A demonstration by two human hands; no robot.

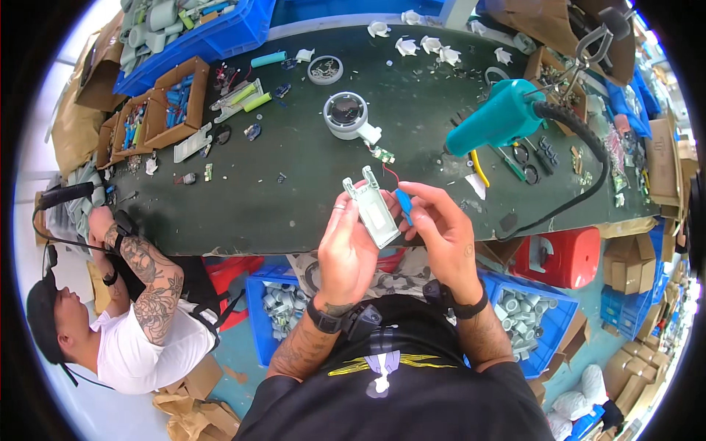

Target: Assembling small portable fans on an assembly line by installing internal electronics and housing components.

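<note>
Head view: left hand (346, 250) is gripping a flat grey plastic housing (373, 212) with fingers curled around it, just above the dark green bench (294, 184). Right hand (441, 231) is pinching a small blue tool (404, 205) touching the housing's edge.

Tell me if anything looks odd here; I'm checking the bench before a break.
Mostly ordinary clutter. Near the grey round housing, a small green circuit board lies loose with red wire trailing. White parts are scattered along the green table's far edge.
</note>
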